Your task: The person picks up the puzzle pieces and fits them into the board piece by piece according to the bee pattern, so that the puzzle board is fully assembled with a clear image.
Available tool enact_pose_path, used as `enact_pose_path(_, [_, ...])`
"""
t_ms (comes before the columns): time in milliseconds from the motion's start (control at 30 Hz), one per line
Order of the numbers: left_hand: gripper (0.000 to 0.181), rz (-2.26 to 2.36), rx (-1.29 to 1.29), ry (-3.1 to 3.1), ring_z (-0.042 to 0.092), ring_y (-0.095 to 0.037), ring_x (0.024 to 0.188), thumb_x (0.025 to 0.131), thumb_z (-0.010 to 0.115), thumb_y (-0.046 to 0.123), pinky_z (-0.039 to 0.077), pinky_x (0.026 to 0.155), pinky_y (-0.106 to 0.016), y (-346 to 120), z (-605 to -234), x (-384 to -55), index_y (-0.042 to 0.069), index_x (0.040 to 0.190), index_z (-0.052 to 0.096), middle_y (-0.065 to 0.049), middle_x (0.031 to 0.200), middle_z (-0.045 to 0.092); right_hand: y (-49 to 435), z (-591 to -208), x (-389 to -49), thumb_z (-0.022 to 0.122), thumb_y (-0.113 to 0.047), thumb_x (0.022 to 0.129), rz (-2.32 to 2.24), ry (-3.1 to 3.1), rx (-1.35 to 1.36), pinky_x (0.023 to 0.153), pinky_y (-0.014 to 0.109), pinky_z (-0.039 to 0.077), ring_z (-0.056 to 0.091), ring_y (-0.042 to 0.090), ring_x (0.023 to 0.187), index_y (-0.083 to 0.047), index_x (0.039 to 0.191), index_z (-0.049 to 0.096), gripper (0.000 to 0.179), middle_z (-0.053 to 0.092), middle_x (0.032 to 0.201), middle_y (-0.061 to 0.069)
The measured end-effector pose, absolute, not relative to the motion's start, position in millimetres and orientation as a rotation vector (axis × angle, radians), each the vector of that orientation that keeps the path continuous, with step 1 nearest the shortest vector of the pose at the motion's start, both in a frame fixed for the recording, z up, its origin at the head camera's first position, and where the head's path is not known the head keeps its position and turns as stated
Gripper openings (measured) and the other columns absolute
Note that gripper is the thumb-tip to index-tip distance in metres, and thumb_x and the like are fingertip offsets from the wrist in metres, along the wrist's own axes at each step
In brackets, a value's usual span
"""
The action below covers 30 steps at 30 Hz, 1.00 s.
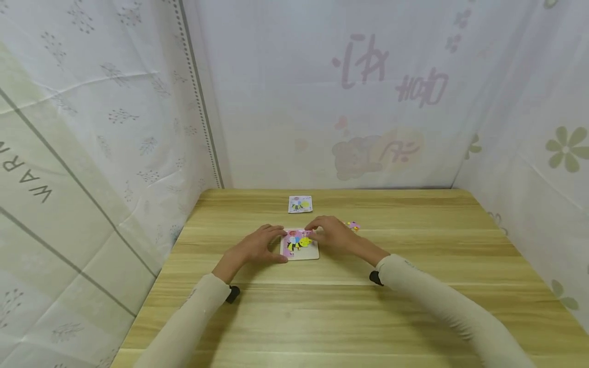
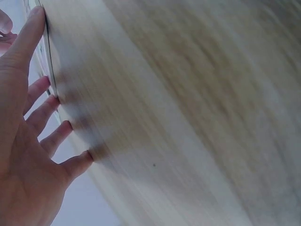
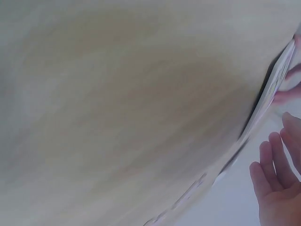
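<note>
A square puzzle board [image 1: 301, 253] lies flat on the table, with a bee picture in yellow, black and pink; its lower right part is bare and pale. My left hand [image 1: 259, 246] rests along the board's left side, thumb at the near corner and fingers at the far one. In the left wrist view the fingers [image 2: 59, 136] are straight and spread, their tips low at the tabletop. My right hand [image 1: 335, 233] reaches over the far right corner, thumb and forefinger close together on a pink part of the picture. Whether they pinch a piece there is hidden.
A small bee picture card [image 1: 300, 204] lies beyond the board. Loose colourful puzzle pieces [image 1: 354, 226] lie just past the right hand. The wood-grain table [image 1: 294, 312] is bordered by printed curtains [image 1: 294, 102] at the back and both sides.
</note>
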State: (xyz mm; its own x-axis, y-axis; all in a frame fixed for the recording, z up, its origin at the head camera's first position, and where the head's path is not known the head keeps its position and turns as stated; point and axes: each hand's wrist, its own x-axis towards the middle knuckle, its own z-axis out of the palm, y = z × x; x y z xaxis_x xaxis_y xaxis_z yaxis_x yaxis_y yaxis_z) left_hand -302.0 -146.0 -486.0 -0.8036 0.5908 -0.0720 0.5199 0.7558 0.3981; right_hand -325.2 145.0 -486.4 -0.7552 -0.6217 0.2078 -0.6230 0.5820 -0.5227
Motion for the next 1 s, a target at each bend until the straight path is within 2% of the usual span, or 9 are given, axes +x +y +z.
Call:
enact_pose_path(200, [0.084, 0.535, 0.833, 2.770, 0.031, -0.032, 0.153, 0.087, 0.079, 0.057, 0.032, 0.120, -0.057, -142.8, -485.9, -300.4, 0.018, 0.154, 0.050, -0.005, 0.165, 0.039, 171.8, -486.4, -337.2, 0.073, -0.009, 0.098, 0.879, -2.794, 1.018, 0.093, 0.044, 0.057, 0.068, 0.025, 0.109, -0.003, 0.120, 0.075, 0.023, 0.075, 0.116, 0.008])
enact_pose_path(300, [0.084, 0.514, 0.806, 2.780, 0.031, -0.032, 0.153, 0.087, 0.079, 0.059, 0.033, 0.117, -0.063, -141.7, -484.3, -299.4, 0.020, 0.155, 0.050, -0.003, 0.166, 0.038, 186.7, -486.3, -343.9, 0.071, -0.010, 0.099, 0.854, -2.806, 1.000, 0.090, 0.045, 0.058, 0.068, 0.028, 0.110, -0.002, 0.121, 0.075, 0.024, 0.075, 0.118, 0.010])
enact_pose_path(467, [0.084, 0.464, 0.770, 2.791, 0.030, -0.032, 0.154, 0.087, 0.077, 0.061, 0.033, 0.114, -0.070, -141.0, -481.0, -298.7, 0.023, 0.156, 0.049, 0.000, 0.167, 0.037, 210.3, -487.1, -354.5, 0.071, -0.010, 0.099, 0.812, -2.852, 0.956, 0.095, 0.048, 0.056, 0.068, 0.031, 0.113, -0.001, 0.122, 0.075, 0.025, 0.074, 0.120, 0.011])
enact_pose_path(567, [0.084, 0.442, 0.778, 2.791, 0.031, -0.033, 0.153, 0.087, 0.077, 0.061, 0.032, 0.115, -0.068, -140.5, -479.3, -299.9, 0.023, 0.156, 0.049, 0.000, 0.166, 0.038, 222.0, -490.1, -361.2, 0.072, -0.006, 0.097, 0.772, -2.845, 1.009, 0.095, 0.049, 0.056, 0.068, 0.033, 0.113, 0.001, 0.122, 0.074, 0.026, 0.074, 0.119, 0.014])
enact_pose_path(733, [0.083, 0.404, 0.827, 2.803, 0.034, -0.034, 0.152, 0.087, 0.078, 0.060, 0.032, 0.116, -0.065, -140.3, -478.8, -304.1, 0.021, 0.154, 0.051, -0.002, 0.164, 0.041, 233.7, -492.6, -366.6, 0.070, 0.002, 0.096, 0.757, -2.802, 1.175, 0.086, 0.047, 0.058, 0.069, 0.034, 0.107, 0.006, 0.122, 0.072, 0.027, 0.073, 0.118, 0.019])
enact_pose_path(1000, [0.083, 0.379, 0.856, 2.812, 0.035, -0.035, 0.151, 0.086, 0.078, 0.061, 0.034, 0.116, -0.064, -141.0, -479.2, -308.5, 0.020, 0.153, 0.052, -0.002, 0.163, 0.043, 236.2, -490.7, -364.1, 0.071, 0.003, 0.094, 0.703, -2.773, 1.282, 0.090, 0.050, 0.057, 0.067, 0.036, 0.108, 0.007, 0.122, 0.072, 0.028, 0.072, 0.118, 0.020])
